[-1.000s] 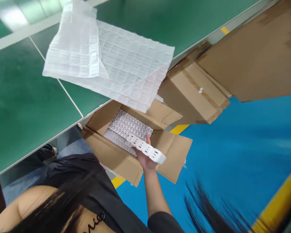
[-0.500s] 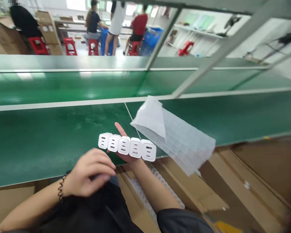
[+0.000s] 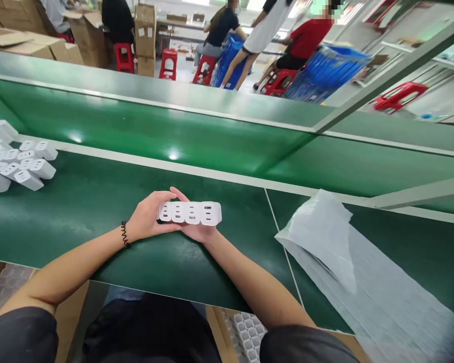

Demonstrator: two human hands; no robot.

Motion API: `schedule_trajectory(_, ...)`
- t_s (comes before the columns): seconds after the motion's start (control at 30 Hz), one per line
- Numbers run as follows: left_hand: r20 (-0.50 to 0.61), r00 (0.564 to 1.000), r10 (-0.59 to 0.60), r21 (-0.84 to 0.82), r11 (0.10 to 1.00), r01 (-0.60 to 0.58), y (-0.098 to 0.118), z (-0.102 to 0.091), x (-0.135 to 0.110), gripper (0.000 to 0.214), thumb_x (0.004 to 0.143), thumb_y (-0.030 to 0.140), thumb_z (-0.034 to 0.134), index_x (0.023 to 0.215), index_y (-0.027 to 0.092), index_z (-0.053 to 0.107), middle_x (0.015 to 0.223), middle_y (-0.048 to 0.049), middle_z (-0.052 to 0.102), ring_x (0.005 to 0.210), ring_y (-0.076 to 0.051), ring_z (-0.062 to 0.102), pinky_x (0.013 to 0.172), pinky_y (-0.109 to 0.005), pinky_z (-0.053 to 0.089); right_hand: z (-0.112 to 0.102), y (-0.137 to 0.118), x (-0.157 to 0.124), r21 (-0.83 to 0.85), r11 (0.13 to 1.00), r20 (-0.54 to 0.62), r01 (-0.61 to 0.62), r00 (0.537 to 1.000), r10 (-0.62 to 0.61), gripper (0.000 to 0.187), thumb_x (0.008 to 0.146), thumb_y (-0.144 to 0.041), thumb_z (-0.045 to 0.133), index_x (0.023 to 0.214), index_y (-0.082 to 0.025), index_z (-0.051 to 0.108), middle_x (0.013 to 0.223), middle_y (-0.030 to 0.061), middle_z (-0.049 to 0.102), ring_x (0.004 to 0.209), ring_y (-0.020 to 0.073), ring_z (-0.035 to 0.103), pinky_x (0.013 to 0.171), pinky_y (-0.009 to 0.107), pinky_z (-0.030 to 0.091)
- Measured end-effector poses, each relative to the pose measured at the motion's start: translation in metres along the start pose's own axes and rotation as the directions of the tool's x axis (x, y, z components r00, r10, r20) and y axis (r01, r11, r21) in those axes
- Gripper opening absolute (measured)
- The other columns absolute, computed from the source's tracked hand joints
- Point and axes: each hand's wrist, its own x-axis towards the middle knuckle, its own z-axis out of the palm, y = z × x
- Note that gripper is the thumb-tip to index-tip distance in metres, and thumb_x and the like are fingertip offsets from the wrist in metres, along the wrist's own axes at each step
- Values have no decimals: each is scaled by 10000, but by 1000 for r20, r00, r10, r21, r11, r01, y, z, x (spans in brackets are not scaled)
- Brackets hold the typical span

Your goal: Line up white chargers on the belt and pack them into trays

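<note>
A row of several white USB chargers (image 3: 191,213), their port faces turned toward me, is held above the green bench. My right hand (image 3: 199,232) supports the row from below and behind, its fingers mostly hidden by the chargers. At the row's left end, my left hand (image 3: 149,217) is wrapped round the end charger, thumb below and fingers above. Off to the right, a stack of thin white foam sheets or bags (image 3: 325,242) lies on the bench, touched by neither hand.
Many loose white chargers (image 3: 18,159) are heaped at the far left of the green bench (image 3: 98,186). Below the front edge, a carton holds a moulded tray (image 3: 249,333). A slanted metal post (image 3: 386,70) rises at the right. People sit and stand beyond, near red stools (image 3: 168,64).
My left hand has come up and closed on the row's left end. The view has swung left, bringing the charger heap into sight, and the row is more level.
</note>
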Motion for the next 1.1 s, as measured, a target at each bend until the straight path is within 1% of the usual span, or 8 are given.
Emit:
schedule_trajectory(0.17,-14,1000,14,-74,997,-15,-5,6,-8,689,792,505,763,1334,212,454,1180,-133,658,1056,-265,659,854,-416,581,-4,2,-6,101,993,-4,-55,998,56,993,673,-680,737,1504,-285,365,1290,106,632,1179,317,598,1009,555,461)
schedule_trajectory(0.27,-58,998,11,-99,995,-17,-5,7,-8,695,792,488,771,1345,221,445,1143,-125,671,1029,-254,670,830,-399,587,-4,2,-7,142,987,-43,-76,996,83,909,681,-620,763,1457,-276,441,1227,80,669,1158,283,615,1058,508,441)
schedule_trajectory(0.37,-103,994,48,-98,994,-58,-3,7,-7,734,773,495,792,1360,238,434,1127,-111,681,1014,-247,677,832,-397,591,-2,3,-8,167,979,-29,-113,992,119,880,696,-604,764,1452,-284,447,1169,67,685,1126,272,630,1046,497,451)
schedule_trajectory(0.53,-115,993,23,-123,992,-37,-2,7,-8,718,781,515,782,1354,255,435,1103,-86,691,959,-220,691,785,-356,590,3,4,-9,146,981,-34,-126,991,133,867,698,-604,766,1445,-293,453,1228,76,653,1127,261,619,968,426,496)
schedule_trajectory(0.63,-108,994,17,-146,989,-33,-3,8,-8,746,767,510,796,1362,238,439,1115,-100,686,977,-227,684,805,-359,580,3,4,-10,148,981,-54,-127,989,136,845,703,-601,760,1435,-299,468,1188,65,666,1098,253,628,945,408,506)
schedule_trajectory(0.83,-108,994,28,-197,979,-49,-7,6,-7,862,712,542,827,1400,226,415,1146,-114,660,980,-227,665,835,-366,572,3,5,-11,171,977,-71,-125,988,138,915,686,-625,758,1466,-280,428,1160,82,674,1123,290,620,995,487,484)
schedule_trajectory(0.97,-132,991,-9,-263,964,-26,-9,5,-7,927,707,609,801,1434,215,382,1180,-138,619,990,-226,647,822,-356,574,5,4,-10,179,979,-68,-97,991,111,819,742,-608,707,1454,-296,448,1165,82,682,1133,317,628,1002,573,477)
schedule_trajectory(1.1,-142,990,-11,-240,970,-24,-9,5,-6,927,729,641,766,1451,233,353,1210,-141,597,1032,-237,631,839,-371,567,6,4,-9,136,989,-97,-64,992,77,782,753,-629,670,1439,-313,467,1230,79,667,1180,333,611,997,598,479)
